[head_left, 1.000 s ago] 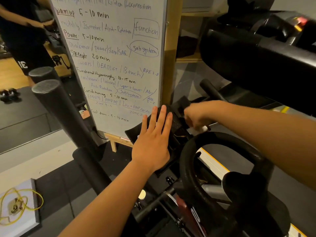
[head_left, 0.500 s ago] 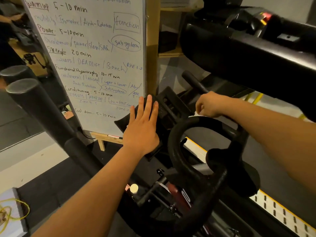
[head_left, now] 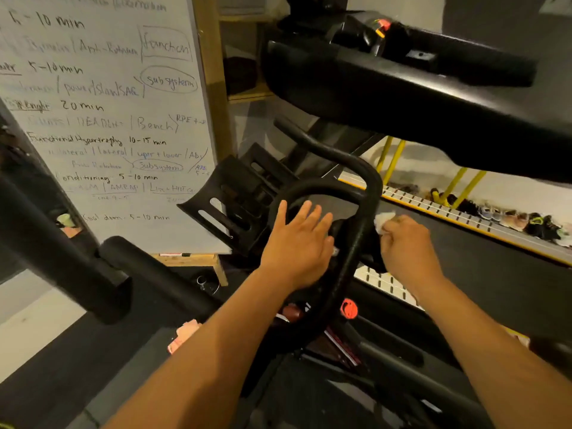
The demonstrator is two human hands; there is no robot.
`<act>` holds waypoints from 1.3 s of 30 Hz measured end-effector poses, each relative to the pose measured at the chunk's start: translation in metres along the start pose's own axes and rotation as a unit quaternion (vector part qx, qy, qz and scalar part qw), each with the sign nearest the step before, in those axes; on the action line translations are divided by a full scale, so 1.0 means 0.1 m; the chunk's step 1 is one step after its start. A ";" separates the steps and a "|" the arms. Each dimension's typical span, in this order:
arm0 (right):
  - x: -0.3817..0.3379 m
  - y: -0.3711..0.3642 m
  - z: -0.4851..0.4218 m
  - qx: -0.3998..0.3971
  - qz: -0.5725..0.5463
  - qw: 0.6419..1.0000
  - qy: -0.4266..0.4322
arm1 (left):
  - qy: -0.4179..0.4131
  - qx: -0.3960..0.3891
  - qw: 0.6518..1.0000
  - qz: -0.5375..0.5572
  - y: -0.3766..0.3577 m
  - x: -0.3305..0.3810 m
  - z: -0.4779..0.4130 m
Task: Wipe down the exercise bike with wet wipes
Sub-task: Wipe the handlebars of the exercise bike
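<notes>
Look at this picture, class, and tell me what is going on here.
A person is wiping down an exercise bike. The right hand pinches a white wet wipe at the right side of the black handlebar loop. The left hand lies open, fingers straight, on the middle of the handlebars. A whiteboard with a workout plan stands behind.

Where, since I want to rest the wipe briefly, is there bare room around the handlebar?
Bare dark surface right of the right hand gripping the wet wipe, below the yellow-edged rail. Dark floor mostly bare between padded roller and left forearm. Crowded: handlebar, left hand, slotted bracket.
</notes>
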State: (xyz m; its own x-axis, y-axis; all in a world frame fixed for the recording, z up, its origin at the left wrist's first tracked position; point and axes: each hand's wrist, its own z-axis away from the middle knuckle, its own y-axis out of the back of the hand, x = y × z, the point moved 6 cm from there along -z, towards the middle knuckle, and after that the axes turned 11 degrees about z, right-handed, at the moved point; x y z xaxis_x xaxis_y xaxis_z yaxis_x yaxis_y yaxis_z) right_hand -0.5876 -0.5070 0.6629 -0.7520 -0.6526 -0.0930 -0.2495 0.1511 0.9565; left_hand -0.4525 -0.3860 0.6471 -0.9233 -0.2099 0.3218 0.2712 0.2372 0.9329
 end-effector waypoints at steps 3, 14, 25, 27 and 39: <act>-0.07 -0.08 0.43 0.014 0.014 1.000 -0.006 | -0.005 -0.016 1.000 -0.009 0.01 0.04 0.04; 0.16 0.02 0.30 0.006 -0.025 0.994 -0.107 | -0.025 -0.040 0.998 0.034 -0.05 0.26 0.50; -0.08 -0.19 1.44 -0.020 -0.373 0.891 -0.259 | -0.053 0.001 0.987 0.149 0.01 0.65 0.75; -0.06 -0.13 1.53 -0.086 -0.520 0.793 -0.306 | -0.077 0.010 0.966 0.245 -0.06 0.84 0.92; 0.05 0.04 1.95 -0.256 -0.606 0.733 -0.173 | 0.196 0.154 0.769 0.589 -0.35 0.88 1.29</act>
State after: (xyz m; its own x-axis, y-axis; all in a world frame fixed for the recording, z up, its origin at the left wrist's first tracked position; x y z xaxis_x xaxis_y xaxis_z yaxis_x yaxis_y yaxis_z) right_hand -0.7116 -0.3649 0.6126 -0.2980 0.1636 -0.9404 -0.6668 -0.7406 0.0824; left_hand -0.5780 -0.2904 0.6220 0.0821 0.0667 0.9944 0.7225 0.6833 -0.1055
